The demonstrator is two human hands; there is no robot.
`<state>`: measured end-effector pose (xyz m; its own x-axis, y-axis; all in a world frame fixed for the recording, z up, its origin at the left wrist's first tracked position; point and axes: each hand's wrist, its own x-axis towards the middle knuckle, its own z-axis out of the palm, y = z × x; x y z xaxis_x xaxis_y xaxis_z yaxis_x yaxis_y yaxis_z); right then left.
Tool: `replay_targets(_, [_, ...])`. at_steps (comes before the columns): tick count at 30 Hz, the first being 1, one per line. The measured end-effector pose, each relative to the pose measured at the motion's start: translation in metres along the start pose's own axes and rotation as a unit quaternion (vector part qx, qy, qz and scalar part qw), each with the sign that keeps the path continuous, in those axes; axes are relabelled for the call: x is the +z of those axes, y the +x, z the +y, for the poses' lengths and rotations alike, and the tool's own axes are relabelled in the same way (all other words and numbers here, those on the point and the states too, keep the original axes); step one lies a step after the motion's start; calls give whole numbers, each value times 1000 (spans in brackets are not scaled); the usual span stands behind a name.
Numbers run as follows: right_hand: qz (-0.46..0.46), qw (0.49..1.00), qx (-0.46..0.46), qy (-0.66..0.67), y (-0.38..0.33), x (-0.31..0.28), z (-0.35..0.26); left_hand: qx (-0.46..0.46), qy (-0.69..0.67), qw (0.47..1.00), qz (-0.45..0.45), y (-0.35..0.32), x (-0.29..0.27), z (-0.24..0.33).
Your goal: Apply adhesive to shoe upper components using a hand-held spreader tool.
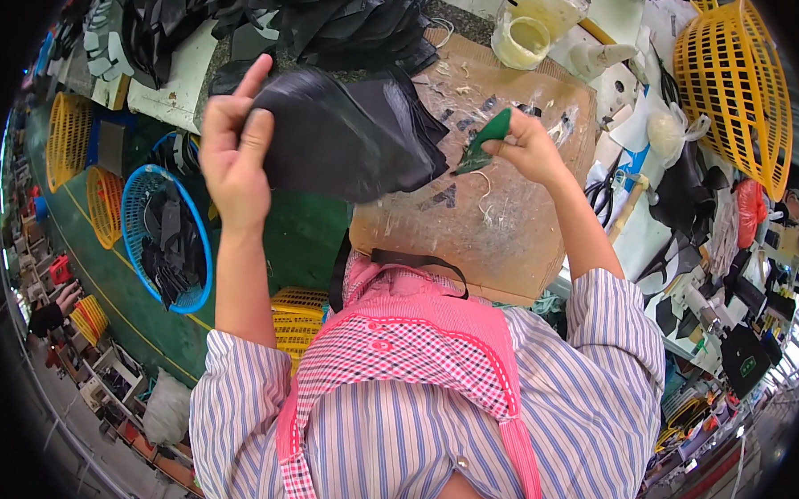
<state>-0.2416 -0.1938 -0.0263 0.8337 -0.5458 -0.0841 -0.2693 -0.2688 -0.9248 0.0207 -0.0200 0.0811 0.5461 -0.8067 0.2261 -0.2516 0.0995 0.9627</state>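
Note:
My left hand is closed on the edge of a stack of black sheet pieces, thumb in front and one finger pointing up. The pieces look like thin leather or synthetic material, partly smeared by motion, with several layered edges fanned out at their right end. To the right, my right hand pinches a flat green scraper, its tip pointing down and left. The scraper is apart from the black pieces. Beneath both hands lies a brown board with glue marks and dark scraps.
Piles of black pieces cover the far side of the table. A cream, glue-coated container stands beyond the board. A yellow basket is at the far right. On the left, a blue basket holds dark pieces above the green floor.

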Motion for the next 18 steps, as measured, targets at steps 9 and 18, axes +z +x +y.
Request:
replay_targets(9, [190,945,-59,258,52,30,-21,63,73,995,32,16,3,0])
replay_targets(18, [169,982,63,53,-48,16,34,392,396,830,27,-9,29,-42])
